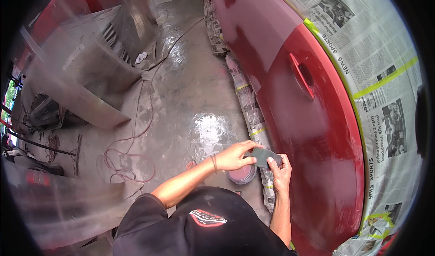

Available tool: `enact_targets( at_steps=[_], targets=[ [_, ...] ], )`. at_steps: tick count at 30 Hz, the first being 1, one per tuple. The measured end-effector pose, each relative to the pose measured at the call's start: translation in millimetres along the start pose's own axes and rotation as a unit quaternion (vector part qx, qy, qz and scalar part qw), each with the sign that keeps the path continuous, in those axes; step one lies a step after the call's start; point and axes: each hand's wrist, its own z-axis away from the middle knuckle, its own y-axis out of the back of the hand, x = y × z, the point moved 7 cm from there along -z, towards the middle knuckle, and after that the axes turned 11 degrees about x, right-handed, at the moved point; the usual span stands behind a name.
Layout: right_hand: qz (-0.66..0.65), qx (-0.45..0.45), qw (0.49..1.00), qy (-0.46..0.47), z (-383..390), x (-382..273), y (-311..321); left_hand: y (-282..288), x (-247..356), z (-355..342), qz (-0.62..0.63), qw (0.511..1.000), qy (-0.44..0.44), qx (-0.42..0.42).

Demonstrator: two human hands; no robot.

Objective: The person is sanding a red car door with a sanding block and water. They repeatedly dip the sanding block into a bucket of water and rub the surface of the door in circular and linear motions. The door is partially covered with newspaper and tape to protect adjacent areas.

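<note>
My left hand (233, 158) and my right hand (281, 170) both grip a small dark grey-green rectangular sheet or pad (262, 155), held low in the middle right of the view. My right thumb presses on its face, and my left fingers are at its other edge. Beneath them a round tub of pinkish liquid (241, 176) stands on the floor, partly hidden. Just to the right is a red car door (308, 156) with dull patches and a handle (301, 77). Paper-wrapped trim (242, 90) with yellow-green tape runs along its lower side.
Newspaper masking (385, 74) covers the car's far right. On the left stand plastic-draped bulky objects (90, 65). A hose (149, 97) and tangled cord (108, 156) lie on the wet-looking concrete floor (181, 102). A crumpled cloth (141, 57) lies near the back.
</note>
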Motion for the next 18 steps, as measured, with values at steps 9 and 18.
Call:
enact_targets(
  at_steps=[9, 18],
  targets=[
    [0.411, 0.17, 0.896, -0.005, -21, 133, 18, 244, 214, 100, 0.29, 0.864, -0.307, -0.275],
    [0.578, 0.188, 0.772, -0.187, 120, 176, 64, 360, 223, 91, 0.145, 0.851, -0.415, 0.289]
  ],
)
